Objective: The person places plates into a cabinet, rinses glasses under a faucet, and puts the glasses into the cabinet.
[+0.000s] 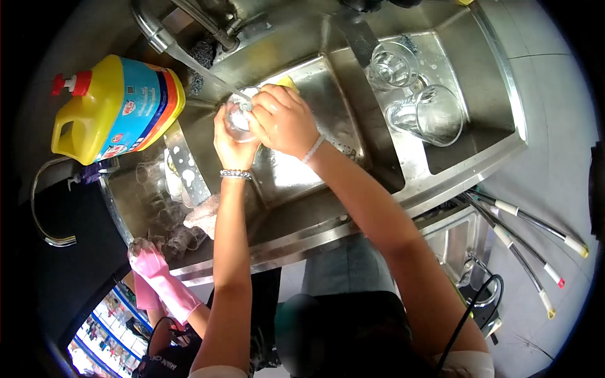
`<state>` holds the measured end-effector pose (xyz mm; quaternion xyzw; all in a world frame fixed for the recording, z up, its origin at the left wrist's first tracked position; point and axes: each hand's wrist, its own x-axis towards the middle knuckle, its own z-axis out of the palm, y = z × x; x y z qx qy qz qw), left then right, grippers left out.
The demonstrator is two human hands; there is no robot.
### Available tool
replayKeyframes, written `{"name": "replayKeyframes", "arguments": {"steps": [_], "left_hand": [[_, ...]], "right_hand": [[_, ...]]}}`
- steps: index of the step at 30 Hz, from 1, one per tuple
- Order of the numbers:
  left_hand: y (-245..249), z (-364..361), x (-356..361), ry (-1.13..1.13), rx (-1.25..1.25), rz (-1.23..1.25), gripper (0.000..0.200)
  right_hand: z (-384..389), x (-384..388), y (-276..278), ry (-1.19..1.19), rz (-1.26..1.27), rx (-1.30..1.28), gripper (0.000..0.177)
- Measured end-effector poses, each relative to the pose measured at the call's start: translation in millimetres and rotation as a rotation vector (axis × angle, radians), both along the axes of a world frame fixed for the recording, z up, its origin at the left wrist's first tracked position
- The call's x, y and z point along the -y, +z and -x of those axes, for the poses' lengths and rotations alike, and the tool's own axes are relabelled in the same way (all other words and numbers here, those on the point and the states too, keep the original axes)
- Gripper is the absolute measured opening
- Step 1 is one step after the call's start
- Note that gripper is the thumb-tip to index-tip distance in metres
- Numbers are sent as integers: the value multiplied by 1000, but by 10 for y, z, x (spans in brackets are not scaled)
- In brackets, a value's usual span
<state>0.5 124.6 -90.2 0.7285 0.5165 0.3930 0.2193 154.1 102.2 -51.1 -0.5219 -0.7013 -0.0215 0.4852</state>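
Note:
Water runs from the faucet [157,39] onto a clear drinking glass [238,123] over the middle sink basin [337,107]. My left hand [234,146] is wrapped round the glass from below and the left. Curled over the rim, my right hand [287,123] grips the same glass, its fingertips partly hidden at the mouth. A small yellow piece [287,83] shows just beyond my right knuckles.
Two clear glass vessels, a tumbler [394,65] and a pitcher [428,116], occupy the right compartment. A large yellow detergent jug [120,110] stands left. Several glasses and a pale cloth [203,216] lie in the left basin, near another person's pink glove [151,264].

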Motion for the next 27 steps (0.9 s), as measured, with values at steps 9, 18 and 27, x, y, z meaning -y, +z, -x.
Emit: {"name": "replayKeyframes", "arguments": {"steps": [9,18,27], "left_hand": [[127,103,-113,-316,-302,-224,60],[130,113,-116,-230,-299,31,75],[-122,-251,-160,-602,232,765,107]], "right_hand": [[166,-387,-440,1105,1228,-1214,15],[380,-705,-742,773,876,557,17],[-562,-353,-504,514,1062,-97,15]]}}
